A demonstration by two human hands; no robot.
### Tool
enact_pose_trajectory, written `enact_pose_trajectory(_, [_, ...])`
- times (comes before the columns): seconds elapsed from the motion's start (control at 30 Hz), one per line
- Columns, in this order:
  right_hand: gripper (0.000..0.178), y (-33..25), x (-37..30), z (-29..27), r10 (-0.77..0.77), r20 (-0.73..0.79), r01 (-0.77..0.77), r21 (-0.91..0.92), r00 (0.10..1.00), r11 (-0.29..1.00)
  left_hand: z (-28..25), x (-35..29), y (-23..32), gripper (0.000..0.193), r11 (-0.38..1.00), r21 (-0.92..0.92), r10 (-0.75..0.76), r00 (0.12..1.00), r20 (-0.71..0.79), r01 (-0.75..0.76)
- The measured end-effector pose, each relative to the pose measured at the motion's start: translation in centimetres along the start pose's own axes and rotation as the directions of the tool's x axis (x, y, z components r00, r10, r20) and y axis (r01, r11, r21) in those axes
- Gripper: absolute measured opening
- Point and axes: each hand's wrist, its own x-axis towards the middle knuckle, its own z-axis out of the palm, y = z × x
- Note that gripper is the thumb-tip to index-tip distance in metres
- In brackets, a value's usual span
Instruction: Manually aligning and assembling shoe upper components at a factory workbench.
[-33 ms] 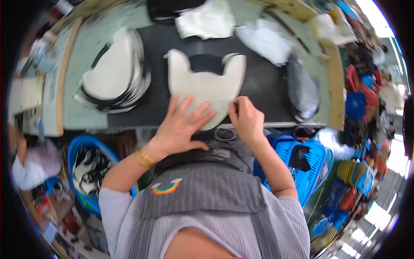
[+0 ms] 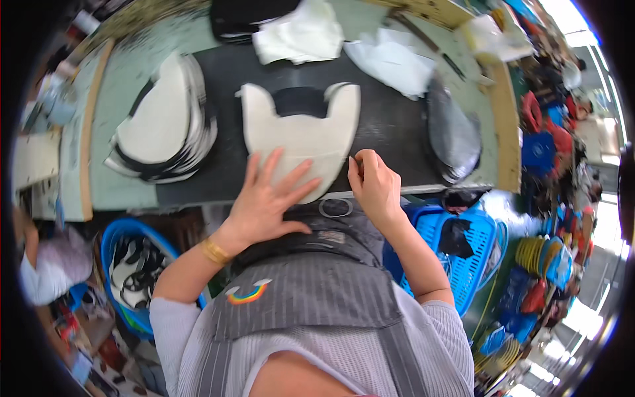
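A cream U-shaped material piece, like a shoe upper, (image 2: pixel 294 135) lies on the black mat (image 2: pixel 390 142) in front of me, its two arms pointing away. Dark material shows between those arms. My left hand (image 2: pixel 268 198) rests on the near part of the piece with its fingers spread. Just beside the right edge my right hand (image 2: pixel 376 188) is closed, thumb and forefinger together. Whatever it pinches, if anything, is hidden or too small to make out. To the left stands a stack of similar cream and black pieces (image 2: pixel 162 122).
White crumpled sheets (image 2: pixel 297 36) lie at the far side, near a long-handled tool (image 2: pixel 426 36). A dark, shiny wrapped bundle (image 2: pixel 453 135) sits at right by the wooden rim (image 2: pixel 506 126). Below the table are a blue tub (image 2: pixel 108 245) and a blue basket (image 2: pixel 481 241).
The table and its things have shifted slightly left in view. My right hand sits a little farther from the piece's edge; my left hand stays spread on it.
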Motion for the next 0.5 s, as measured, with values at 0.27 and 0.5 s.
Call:
enact_pose_trajectory(0.27, [0.004,8.3,5.0,-8.7,-0.023,-0.301,-0.026,-0.156,0.953,0.987,-0.7,1.4,2.4,0.088,0.990,0.138,-0.019,0.999,0.045,0.012])
enact_pose_trajectory(0.5, [0.035,10.1,12.9,-2.5,-0.176,0.045,0.178,-0.419,0.983,0.890,-3.7,4.3,2.3,0.076,0.988,-0.143,-0.049,0.993,0.103,0.063])
